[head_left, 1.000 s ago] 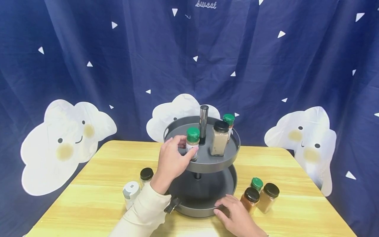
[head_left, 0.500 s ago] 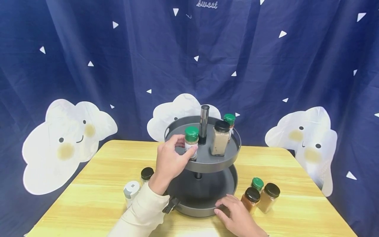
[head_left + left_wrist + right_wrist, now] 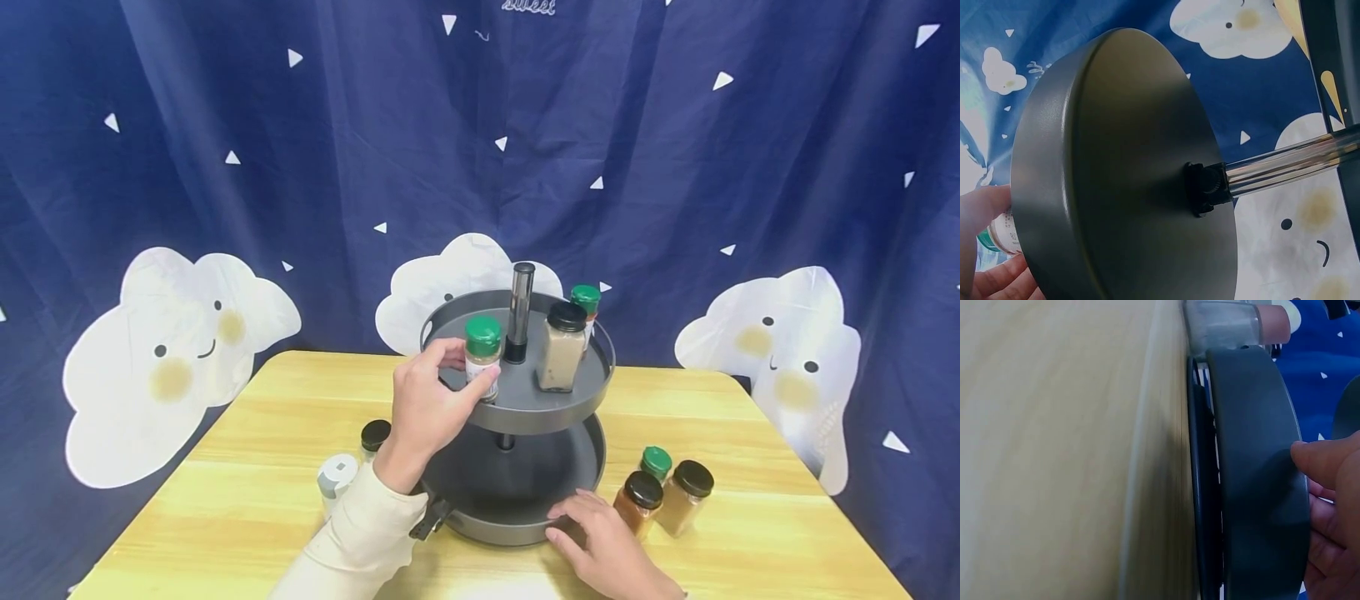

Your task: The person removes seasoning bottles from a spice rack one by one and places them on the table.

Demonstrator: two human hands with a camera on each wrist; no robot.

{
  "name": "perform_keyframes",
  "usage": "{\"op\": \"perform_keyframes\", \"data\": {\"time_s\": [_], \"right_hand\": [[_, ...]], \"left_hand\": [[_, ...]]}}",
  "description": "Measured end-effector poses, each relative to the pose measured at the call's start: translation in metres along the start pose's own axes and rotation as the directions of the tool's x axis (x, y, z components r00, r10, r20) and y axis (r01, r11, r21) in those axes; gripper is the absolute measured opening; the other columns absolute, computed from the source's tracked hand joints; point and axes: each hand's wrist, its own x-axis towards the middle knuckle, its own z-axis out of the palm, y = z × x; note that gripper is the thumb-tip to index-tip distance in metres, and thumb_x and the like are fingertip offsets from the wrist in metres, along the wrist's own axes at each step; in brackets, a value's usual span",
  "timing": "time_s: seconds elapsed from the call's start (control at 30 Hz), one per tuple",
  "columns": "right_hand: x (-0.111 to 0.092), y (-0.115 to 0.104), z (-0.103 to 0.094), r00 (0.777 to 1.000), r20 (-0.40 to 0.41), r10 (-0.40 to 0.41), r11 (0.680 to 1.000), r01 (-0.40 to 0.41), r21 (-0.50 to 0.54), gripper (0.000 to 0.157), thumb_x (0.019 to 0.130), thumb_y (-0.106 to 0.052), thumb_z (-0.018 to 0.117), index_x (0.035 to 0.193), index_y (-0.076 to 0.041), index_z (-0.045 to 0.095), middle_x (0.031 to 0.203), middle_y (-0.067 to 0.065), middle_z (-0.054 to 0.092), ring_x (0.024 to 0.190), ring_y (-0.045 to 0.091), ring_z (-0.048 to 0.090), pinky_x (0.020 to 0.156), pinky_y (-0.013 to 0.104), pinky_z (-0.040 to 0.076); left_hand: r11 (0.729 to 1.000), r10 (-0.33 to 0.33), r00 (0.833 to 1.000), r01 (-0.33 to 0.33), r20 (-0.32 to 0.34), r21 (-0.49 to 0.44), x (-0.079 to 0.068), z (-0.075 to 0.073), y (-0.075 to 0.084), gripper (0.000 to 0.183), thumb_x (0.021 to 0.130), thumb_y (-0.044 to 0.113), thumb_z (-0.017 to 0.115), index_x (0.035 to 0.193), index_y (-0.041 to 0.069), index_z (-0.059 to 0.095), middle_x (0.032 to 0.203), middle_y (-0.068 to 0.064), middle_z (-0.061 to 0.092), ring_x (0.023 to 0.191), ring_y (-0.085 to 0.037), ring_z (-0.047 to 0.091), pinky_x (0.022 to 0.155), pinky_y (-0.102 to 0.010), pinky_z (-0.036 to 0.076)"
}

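Observation:
In the head view my left hand [image 3: 431,404] holds a small spice jar [image 3: 482,367] with a green cap, thumb on one side and fingers on the other. The jar stands upright at the front left of the upper tray [image 3: 525,422] of a dark grey two-tier turntable. From the left wrist, the underside of that tray [image 3: 1141,156] hides much of the jar [image 3: 1005,231]. My right hand [image 3: 603,546] grips the front right rim of the lower tray [image 3: 498,533]. In the right wrist view its thumb lies on the tray's outer wall [image 3: 1260,487], fingers behind the rim.
On the upper tray stand a black-capped jar of beige powder [image 3: 562,354] and a green-capped jar [image 3: 587,302]. Right of the turntable are more jars, one green-capped [image 3: 656,461], two black-capped [image 3: 691,496]. To the left are a white-topped container [image 3: 337,479] and a black-capped jar [image 3: 375,435].
My left hand and the green-capped jar have shifted slightly left on the upper tray, away from the centre pole. My right hand stays at the lower rim. The head view has moved a little.

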Motion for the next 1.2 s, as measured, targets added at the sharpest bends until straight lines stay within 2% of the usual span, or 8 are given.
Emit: {"op": "perform_keyframes", "data": {"time_s": [0.37,0.73,1.0,1.2], "right_hand": [[0.002,-0.001,-0.004,0.999,0.035,0.015,1.000,-0.014,-0.018,0.016,0.079,-0.012,0.078,0.090,-0.017,0.068,0.095,-0.013,0.066,0.092,0.011,0.064,0.088,0.052,0.052],[0.002,-0.005,-0.012,0.998,0.047,0.043,0.998,-0.041,-0.044,0.016,0.080,-0.014,0.078,0.091,-0.017,0.067,0.098,-0.011,0.065,0.095,0.012,0.064,0.089,0.049,0.052],[0.000,-0.004,-0.013,0.997,0.055,0.047,0.998,-0.045,-0.052,0.016,0.081,-0.016,0.078,0.093,-0.018,0.068,0.100,-0.008,0.066,0.096,0.015,0.064,0.083,0.043,0.055],[0.000,-0.003,-0.014,0.998,0.051,0.022,1.000,-0.021,-0.016,0.017,0.081,-0.013,0.078,0.094,-0.016,0.068,0.099,-0.010,0.064,0.092,0.011,0.063,0.078,0.036,0.056]], "left_hand": [[1.000,0.027,0.999,-0.027,-0.024,0.000,-0.001,0.001,0.001,0.036,0.071,0.026,0.085,0.093,0.002,0.070,0.079,-0.005,0.071,0.071,-0.017,0.067,0.062,-0.034,0.053],[0.998,0.058,0.997,-0.060,-0.049,-0.032,0.000,-0.001,0.002,0.035,0.069,0.023,0.086,0.092,0.002,0.069,0.078,-0.005,0.070,0.070,-0.016,0.067,0.062,-0.032,0.053],[0.996,0.066,0.996,-0.070,-0.061,-0.063,0.001,-0.004,0.005,0.035,0.069,0.019,0.086,0.092,0.000,0.068,0.077,-0.007,0.070,0.066,-0.019,0.066,0.059,-0.033,0.055],[0.996,0.059,0.996,-0.064,-0.073,-0.068,0.002,-0.006,0.006,0.035,0.068,0.017,0.086,0.092,0.001,0.067,0.074,-0.006,0.068,0.064,-0.016,0.064,0.056,-0.030,0.055]]}}
